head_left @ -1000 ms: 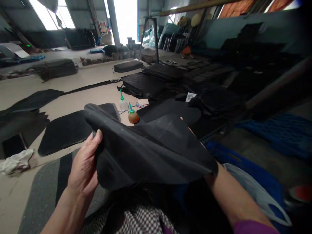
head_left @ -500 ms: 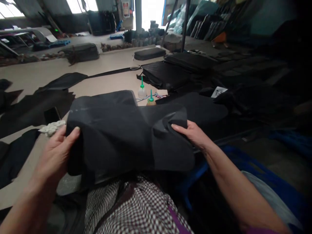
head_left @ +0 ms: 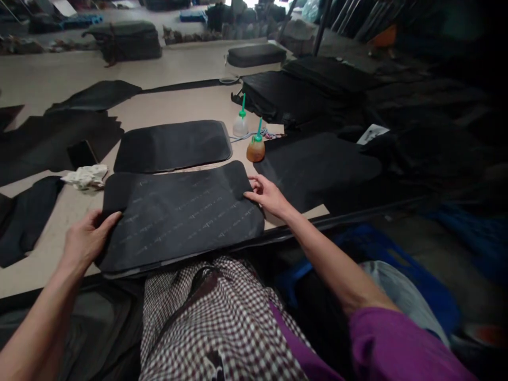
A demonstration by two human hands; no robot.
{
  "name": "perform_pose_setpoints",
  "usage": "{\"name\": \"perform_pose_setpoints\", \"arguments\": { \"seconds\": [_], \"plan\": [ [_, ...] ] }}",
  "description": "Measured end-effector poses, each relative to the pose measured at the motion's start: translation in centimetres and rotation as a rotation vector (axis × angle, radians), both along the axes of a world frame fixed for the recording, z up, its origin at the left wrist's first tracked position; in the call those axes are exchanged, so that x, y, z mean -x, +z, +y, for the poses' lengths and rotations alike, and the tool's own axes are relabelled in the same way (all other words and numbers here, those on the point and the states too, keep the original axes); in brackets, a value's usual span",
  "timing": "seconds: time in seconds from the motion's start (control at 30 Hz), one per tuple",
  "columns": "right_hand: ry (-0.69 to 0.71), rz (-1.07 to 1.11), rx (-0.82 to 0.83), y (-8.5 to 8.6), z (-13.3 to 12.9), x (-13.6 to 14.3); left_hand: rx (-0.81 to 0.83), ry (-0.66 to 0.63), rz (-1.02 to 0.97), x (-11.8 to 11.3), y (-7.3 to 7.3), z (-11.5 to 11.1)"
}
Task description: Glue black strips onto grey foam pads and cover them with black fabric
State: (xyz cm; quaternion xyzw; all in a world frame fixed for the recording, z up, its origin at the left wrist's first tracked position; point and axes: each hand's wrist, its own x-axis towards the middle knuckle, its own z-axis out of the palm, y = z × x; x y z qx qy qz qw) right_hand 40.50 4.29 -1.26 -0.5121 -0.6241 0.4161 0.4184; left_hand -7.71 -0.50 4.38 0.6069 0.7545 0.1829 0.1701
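Observation:
A black sheet piece (head_left: 186,211) with rounded corners and faint rows of pale print lies at the table's front edge. My left hand (head_left: 85,235) grips its left edge, thumb on top and fingers hidden beneath. At the right edge, my right hand (head_left: 266,196) pinches the sheet between thumb and fingers. Just behind it lies a similar black panel (head_left: 172,145) with a paler rim. Two squeeze bottles with green nozzles stand to the right of that panel, one clear bottle (head_left: 240,126) and one amber bottle (head_left: 256,151).
A crumpled white cloth (head_left: 86,177) and a dark phone-like object (head_left: 82,154) lie at left. Black pieces (head_left: 317,164) spread over the table's right side, with a black stack (head_left: 278,98) behind. A blue crate (head_left: 397,254) stands low at right.
The sheet, held up and bent before, now lies flat on the table with its printed side showing. My right hand has moved left, and the view has tipped downward.

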Motion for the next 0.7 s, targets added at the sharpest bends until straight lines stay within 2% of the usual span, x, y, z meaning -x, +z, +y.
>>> {"name": "perform_pose_setpoints", "arguments": {
  "seconds": [0.13,0.23,0.47,0.7],
  "plan": [
    [-0.084,-0.116,-0.088,-0.6,0.8,0.8,0.007,-0.016,0.112,0.7,-0.7,-0.1],
    [-0.078,-0.130,-0.082,-0.5,1.3,1.3,0.001,0.027,0.125,1.5,-1.2,-0.3],
    [-0.066,-0.317,-0.110,-0.2,0.0,1.1,0.034,0.054,0.102,3.5,-2.8,-0.3],
    [-0.063,-0.268,-0.081,-0.3,-0.6,0.7,0.034,0.035,0.071,3.6,-2.9,-0.1]
  ]
}}
